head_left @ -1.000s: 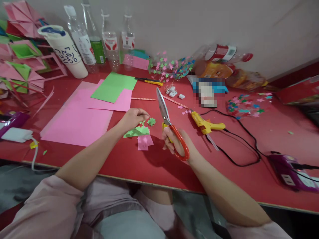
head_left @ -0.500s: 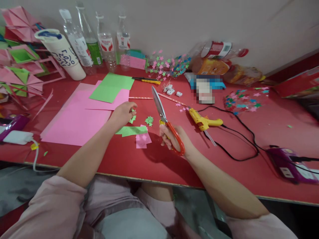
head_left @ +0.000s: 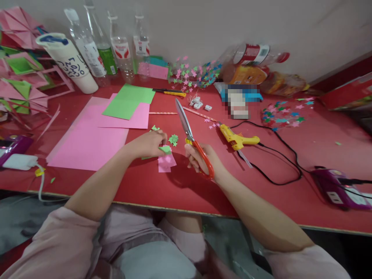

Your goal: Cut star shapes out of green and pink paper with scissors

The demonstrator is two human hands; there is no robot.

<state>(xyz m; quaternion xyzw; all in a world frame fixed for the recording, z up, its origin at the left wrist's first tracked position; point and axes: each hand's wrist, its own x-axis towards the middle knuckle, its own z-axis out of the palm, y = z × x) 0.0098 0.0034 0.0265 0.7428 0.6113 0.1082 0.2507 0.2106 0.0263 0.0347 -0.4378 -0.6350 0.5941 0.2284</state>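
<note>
In my right hand (head_left: pixel 200 159) is a pair of scissors (head_left: pixel 186 120) with orange-red handles, blades slanting up and to the left over the table. My left hand (head_left: pixel 149 143) has its fingers curled down on a green paper strip (head_left: pixel 166 149), whose right end shows beside the fingertips while the hand covers much of the rest. Pink paper pieces (head_left: pixel 165 164) lie partly under that strip. A small pile of green paper stars (head_left: pixel 173 140) sits just right of my left hand, and green scraps (head_left: pixel 155 128) lie behind it.
Pink sheets (head_left: pixel 87 143) and a green sheet (head_left: pixel 130 101) lie at left. A yellow glue gun (head_left: pixel 236 137) with a black cord rests at right. Behind are a cutter knife (head_left: pixel 174 93), bottles (head_left: pixel 122 54), a white tumbler (head_left: pixel 69 66) and star heaps (head_left: pixel 188 73). Purple power strips (head_left: pixel 334 190) flank the table.
My left hand has moved right and toward me, from the green scraps onto the green strip. My right hand still holds the scissors in nearly the same place.
</note>
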